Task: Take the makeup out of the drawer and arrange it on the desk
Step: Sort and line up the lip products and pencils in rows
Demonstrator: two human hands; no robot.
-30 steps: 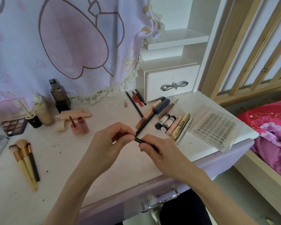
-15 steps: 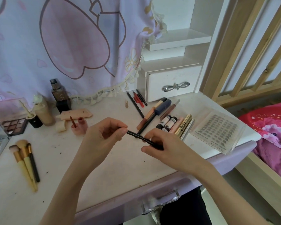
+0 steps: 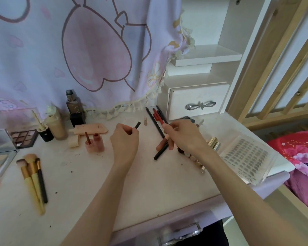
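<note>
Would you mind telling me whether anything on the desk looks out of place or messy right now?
The pink lip gloss tube stands open, its wand propped in the neck. The left hand holds a black cap, apart from the pencil the right hand grips. Dark specks dot the desk.

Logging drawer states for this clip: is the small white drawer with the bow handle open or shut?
Shut. The small white drawer sits with its front flush in the cabinet frame, no gap or interior showing around the bow handle.
</note>
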